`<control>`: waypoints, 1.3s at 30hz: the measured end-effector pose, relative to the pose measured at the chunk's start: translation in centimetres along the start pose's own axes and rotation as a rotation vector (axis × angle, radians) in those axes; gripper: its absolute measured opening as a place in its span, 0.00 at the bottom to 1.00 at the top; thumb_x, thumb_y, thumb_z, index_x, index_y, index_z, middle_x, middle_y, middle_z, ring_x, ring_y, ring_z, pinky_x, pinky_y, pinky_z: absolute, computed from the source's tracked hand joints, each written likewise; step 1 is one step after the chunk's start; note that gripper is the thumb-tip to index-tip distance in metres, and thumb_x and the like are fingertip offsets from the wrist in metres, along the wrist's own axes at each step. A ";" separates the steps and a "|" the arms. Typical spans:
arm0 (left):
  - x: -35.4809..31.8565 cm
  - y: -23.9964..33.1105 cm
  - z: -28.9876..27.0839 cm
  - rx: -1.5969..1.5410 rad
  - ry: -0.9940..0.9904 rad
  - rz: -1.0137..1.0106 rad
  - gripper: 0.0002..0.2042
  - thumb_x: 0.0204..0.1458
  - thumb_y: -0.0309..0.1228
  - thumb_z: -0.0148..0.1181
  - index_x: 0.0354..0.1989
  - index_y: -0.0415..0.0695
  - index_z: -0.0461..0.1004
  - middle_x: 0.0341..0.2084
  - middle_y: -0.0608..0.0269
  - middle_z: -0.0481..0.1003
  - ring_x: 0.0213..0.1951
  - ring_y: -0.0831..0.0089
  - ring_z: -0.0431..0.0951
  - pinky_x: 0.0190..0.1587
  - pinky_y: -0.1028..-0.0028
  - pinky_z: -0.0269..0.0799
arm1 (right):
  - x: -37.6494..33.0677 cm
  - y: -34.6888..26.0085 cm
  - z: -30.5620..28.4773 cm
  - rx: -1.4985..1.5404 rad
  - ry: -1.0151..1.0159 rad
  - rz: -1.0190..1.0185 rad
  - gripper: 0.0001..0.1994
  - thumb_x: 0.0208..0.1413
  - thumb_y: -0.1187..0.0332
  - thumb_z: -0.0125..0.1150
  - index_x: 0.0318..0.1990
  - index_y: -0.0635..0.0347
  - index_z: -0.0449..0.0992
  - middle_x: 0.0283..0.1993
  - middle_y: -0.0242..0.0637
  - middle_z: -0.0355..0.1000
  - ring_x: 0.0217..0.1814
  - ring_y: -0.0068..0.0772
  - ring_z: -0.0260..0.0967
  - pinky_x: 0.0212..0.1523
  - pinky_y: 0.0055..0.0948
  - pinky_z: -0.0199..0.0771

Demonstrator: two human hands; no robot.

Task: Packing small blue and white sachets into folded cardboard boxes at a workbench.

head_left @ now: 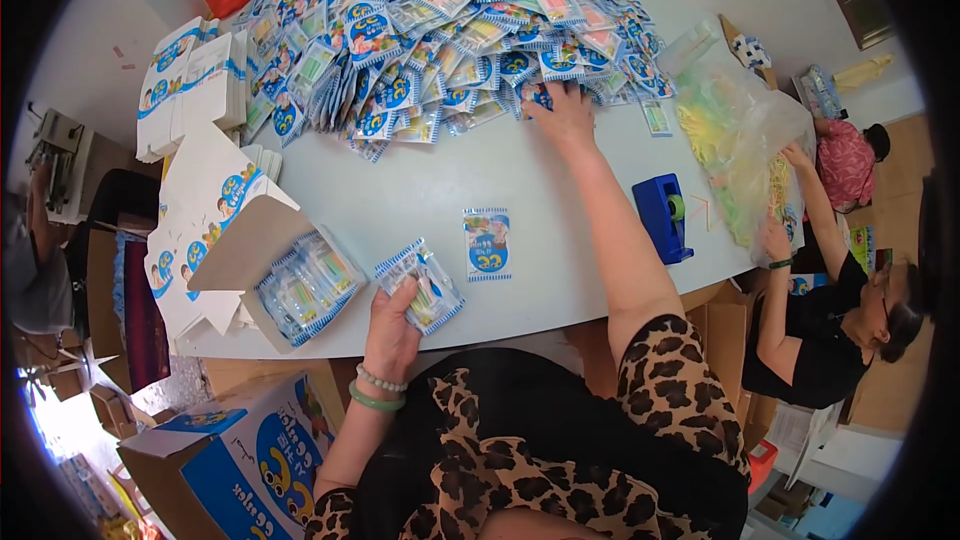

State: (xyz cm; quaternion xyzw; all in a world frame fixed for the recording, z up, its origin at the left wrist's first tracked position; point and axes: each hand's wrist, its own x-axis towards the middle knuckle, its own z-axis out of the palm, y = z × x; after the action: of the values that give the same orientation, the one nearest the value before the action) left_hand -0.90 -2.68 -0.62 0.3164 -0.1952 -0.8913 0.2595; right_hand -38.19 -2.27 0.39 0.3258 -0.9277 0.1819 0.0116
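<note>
My left hand (392,325) is closed on a few small flat packets (424,285), with blue-and-white ends and clear fronts. It is just right of an open white carton (352,285) holding a row of similar packets (305,285). My right hand (562,120) reaches to the near edge of a big heap of packets (430,30), its thumb and fingers closed round a blue packet (537,97); some fingertips are hidden. One single packet (487,244) lies flat on the white table (430,190) between my forearms.
Stacked flat cartons (195,90) and loose printed cartons (205,225) stand at the left. A blue tape dispenser (661,220) sits to the right. Beyond it, a co-worker (820,320) handles a clear plastic bag (750,140). A large printed box (240,455) is below the table edge.
</note>
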 end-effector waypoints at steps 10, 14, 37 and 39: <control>-0.1 0.0 0.0 -0.028 -0.031 -0.002 0.14 0.56 0.25 0.56 0.51 0.40 0.68 0.45 0.60 0.75 0.45 0.68 0.78 0.50 0.66 0.76 | -3.7 0.3 0.6 -0.113 0.126 -0.073 0.20 0.48 0.54 0.60 0.50 0.43 0.74 0.63 0.47 0.57 0.59 0.56 0.56 0.57 0.52 0.59; -0.1 -0.1 -0.1 -0.033 -0.034 -0.011 0.13 0.56 0.24 0.56 0.50 0.40 0.69 0.44 0.60 0.76 0.45 0.68 0.78 0.49 0.66 0.76 | -12.3 0.0 -0.6 0.022 0.037 -0.302 0.20 0.47 0.58 0.61 0.50 0.48 0.74 0.61 0.44 0.60 0.58 0.53 0.57 0.56 0.49 0.59; -1.1 0.6 0.1 0.035 0.087 -0.040 0.13 0.55 0.22 0.55 0.49 0.37 0.69 0.43 0.57 0.76 0.42 0.66 0.79 0.47 0.66 0.78 | -13.7 -2.6 -6.9 0.773 -0.283 0.080 0.09 0.52 0.66 0.61 0.30 0.62 0.70 0.30 0.33 0.72 0.31 0.17 0.64 0.32 0.21 0.65; -1.0 0.6 0.3 0.044 0.072 -0.055 0.13 0.55 0.22 0.56 0.49 0.37 0.69 0.43 0.56 0.76 0.42 0.66 0.79 0.46 0.66 0.78 | -12.1 -0.8 -5.9 0.870 -0.183 0.116 0.11 0.51 0.64 0.61 0.32 0.63 0.70 0.30 0.33 0.72 0.31 0.22 0.65 0.34 0.25 0.66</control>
State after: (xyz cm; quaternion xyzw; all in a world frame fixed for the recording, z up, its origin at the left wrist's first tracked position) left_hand -0.27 -2.52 0.35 0.3592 -0.1964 -0.8817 0.2346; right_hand -28.78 6.47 4.45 0.2626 -0.7788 0.5260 -0.2187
